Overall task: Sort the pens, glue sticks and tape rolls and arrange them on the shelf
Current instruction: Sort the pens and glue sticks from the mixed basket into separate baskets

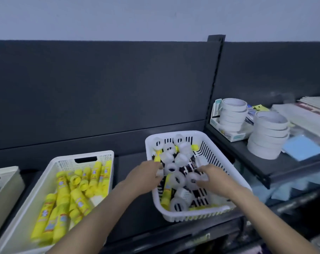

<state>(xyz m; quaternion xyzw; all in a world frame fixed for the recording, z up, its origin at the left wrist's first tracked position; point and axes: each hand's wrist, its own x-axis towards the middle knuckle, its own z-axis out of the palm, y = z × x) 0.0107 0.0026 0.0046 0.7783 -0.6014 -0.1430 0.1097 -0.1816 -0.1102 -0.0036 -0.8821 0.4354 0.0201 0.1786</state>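
Two bare forearms reach up from the bottom of the frame into a white slotted basket at centre. The left hand and right hand both have bent fingers among small clear tape rolls and a few yellow glue sticks. Blur hides whether either hand grips anything. At lower left, a cream basket holds many yellow glue sticks, and another bin sits at the left edge. Farther back at right, two stacks of large white tape rolls stand on a dark shelf.
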